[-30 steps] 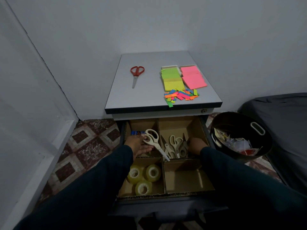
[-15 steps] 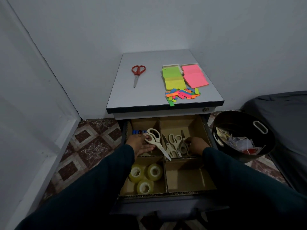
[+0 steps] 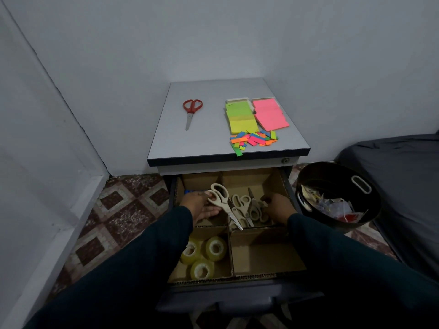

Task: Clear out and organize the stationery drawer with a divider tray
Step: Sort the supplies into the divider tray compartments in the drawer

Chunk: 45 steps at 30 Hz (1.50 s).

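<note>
Cardboard divider tray [image 3: 266, 251] sits in the drawer: tape rolls [image 3: 204, 255] and scissors sorted. Left hand [image 3: 202, 205] grips beige plastic-handled scissors [image 3: 223, 203]; right hand [image 3: 276, 207] grip unclear. Red scissors [image 3: 191, 112] and sticky notes [image 3: 255, 115] remain on bench [image 3: 213, 146].

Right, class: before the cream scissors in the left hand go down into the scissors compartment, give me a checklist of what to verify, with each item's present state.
1. Left hand holds the cream scissors by the handles: ok.
2. Blades closed: ok, and the tip points toward the person, over the cardboard divider.
3. Target compartment holds only scissors: ok, the scissors pile lies there.
4. Right hand out of the drop path: not ok, it rests in that same compartment beside the pile.
5. Room left in the compartment: cannot tell, the hand hides part of it.
6. Red scissors sorted: not ok, lying on the cabinet top.
</note>
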{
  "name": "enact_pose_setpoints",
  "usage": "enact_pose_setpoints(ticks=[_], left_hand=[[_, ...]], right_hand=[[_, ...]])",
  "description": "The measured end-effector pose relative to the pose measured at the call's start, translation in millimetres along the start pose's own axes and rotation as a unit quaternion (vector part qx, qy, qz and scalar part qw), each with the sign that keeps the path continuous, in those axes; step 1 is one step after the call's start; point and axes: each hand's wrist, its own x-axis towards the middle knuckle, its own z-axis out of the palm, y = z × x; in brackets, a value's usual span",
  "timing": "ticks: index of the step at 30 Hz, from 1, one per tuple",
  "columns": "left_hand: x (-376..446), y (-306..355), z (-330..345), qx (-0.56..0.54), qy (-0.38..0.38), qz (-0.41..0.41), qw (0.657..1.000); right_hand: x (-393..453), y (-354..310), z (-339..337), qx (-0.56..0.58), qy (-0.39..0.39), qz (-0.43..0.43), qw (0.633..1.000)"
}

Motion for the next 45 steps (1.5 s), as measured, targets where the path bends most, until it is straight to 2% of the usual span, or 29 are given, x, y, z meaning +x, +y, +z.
enact_pose_setpoints(ticks=[3, 7, 9, 19, 22, 24, 28, 32, 34, 36, 39, 45], left_hand=[[-2.7, 3.5, 6.2, -0.002, -0.006, 0.013, 1.000], [-7.6, 4.5, 19.3, -0.006, -0.015, 0.013, 1.000], [-9.8, 2.5, 26.6, -0.007, -0.024, 0.007, 1.000], [-12.4, 3.5, 47.2, -0.011, -0.062, -0.002, 0.998], [-7.7, 0.6, 43.8, 0.054, -0.040, 0.043, 0.997], [1.3, -4.5, 32.0, 0.184, 0.015, 0.140, 0.973], [6.7, -14.6, -0.3, 0.381, 0.068, 0.275, 0.880], [14.8, -26.0, -28.8, 0.515, 0.050, 0.337, 0.787], [21.2, -31.6, -42.1, 0.586, 0.032, 0.338, 0.736], [26.2, -37.5, -52.7, 0.632, 0.014, 0.332, 0.700], [24.9, -43.2, -55.9, 0.643, 0.010, 0.346, 0.683], [29.3, -50.2, -57.4, 0.625, 0.017, 0.358, 0.694]], right_hand=[[-9.7, -4.0, -1.9, 0.124, 0.037, -0.004, 0.992], [-32.7, -19.3, -5.9, 0.254, -0.026, -0.049, 0.966], [-41.8, -24.7, -8.2, 0.281, -0.050, -0.069, 0.956], [-42.8, -18.3, -16.4, 0.189, -0.037, -0.073, 0.979], [-37.4, -12.4, -15.1, 0.148, -0.017, -0.067, 0.987], [-31.9, -7.8, -16.2, 0.086, 0.015, -0.061, 0.994], [-19.0, -6.4, -21.2, -0.080, 0.039, -0.048, 0.995], [-6.7, -10.7, -18.4, -0.129, 0.008, -0.010, 0.992], [-1.0, -10.9, -14.4, -0.135, -0.002, -0.005, 0.991], [4.9, -9.2, -9.5, -0.137, -0.006, 0.009, 0.990], [8.7, -6.9, -2.5, -0.144, 0.004, 0.036, 0.989], [13.1, -8.5, 2.4, -0.137, 0.044, 0.061, 0.988]])
